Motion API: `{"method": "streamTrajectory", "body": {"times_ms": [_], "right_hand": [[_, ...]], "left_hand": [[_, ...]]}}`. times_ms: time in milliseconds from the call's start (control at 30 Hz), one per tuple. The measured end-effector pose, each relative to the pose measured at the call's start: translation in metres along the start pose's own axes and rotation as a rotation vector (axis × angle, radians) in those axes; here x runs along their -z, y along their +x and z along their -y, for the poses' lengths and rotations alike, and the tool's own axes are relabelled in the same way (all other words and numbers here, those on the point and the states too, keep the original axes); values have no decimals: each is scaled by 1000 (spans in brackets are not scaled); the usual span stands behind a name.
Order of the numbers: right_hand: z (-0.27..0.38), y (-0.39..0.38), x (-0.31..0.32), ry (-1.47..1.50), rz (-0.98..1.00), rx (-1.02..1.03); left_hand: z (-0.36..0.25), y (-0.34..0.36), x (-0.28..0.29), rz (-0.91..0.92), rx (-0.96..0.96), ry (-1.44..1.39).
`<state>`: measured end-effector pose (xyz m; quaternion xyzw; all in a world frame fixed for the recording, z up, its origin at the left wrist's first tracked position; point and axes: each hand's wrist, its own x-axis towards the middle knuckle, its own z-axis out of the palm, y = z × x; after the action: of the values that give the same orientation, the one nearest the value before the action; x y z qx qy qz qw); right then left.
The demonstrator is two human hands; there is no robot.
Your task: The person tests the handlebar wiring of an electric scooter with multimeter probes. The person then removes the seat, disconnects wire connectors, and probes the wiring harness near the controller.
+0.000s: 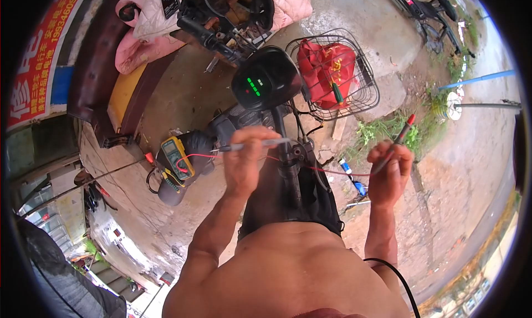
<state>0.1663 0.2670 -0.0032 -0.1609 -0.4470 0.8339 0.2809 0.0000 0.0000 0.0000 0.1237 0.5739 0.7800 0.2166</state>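
My left hand [244, 160] is closed round a slim grey test probe [228, 148], whose thin metal tip points left. In my right hand [389, 171], raised to the right, is a dark test probe with a red end [406, 128] pointing up. A thin red lead [343, 172] runs between the right hand and the multimeter [177, 156], passing behind the left hand. The yellow-edged multimeter lies on a dark surface at left. Between and beyond my hands stands a scooter's handlebar stem, with a black display [266, 78] showing green lit bars.
A wire basket [368, 88] holds a red bag [332, 65] and a green-handled screwdriver [336, 92]. Pink quilted padding [147, 52] hangs beside the scooter parts at the top. A brown sofa [91, 68] stands left. Someone's grey clothing [72, 279] shows lower left.
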Motion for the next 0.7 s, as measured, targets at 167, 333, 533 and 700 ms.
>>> {"method": "streamTrajectory", "body": {"times_ms": [167, 333, 533, 700], "right_hand": [[28, 17, 19, 261, -125, -67], [47, 18, 13, -21, -54, -244], [13, 35, -16, -263, 148, -481], [-11, 58, -27, -465, 117, -559]], "left_hand": [[-34, 17, 40, -243, -193, 105], [-83, 15, 71, -252, 13, 139], [-44, 15, -5, 190, 327, 557], [-18, 28, -36, 436, 543, 308]]}}
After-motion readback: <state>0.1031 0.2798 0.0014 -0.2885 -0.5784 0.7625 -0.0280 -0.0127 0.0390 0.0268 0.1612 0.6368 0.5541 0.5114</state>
